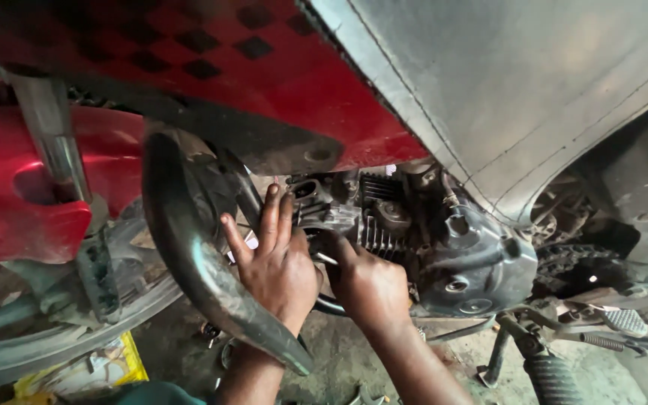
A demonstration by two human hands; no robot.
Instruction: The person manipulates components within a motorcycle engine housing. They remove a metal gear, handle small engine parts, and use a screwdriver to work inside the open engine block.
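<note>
Here your left hand (275,262) lies flat, fingers stretched, against the motorcycle engine (406,232), just behind the black crash guard (204,262). Your right hand (365,281) is clenched on a thin metal tool (326,259) beside the engine's fins. Below the engine lies a dirty concrete floor (339,360); above it, the red tank (211,67).

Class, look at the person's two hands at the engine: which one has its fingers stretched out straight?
The left hand: its fingers point up at the engine. The right hand is curled.
</note>
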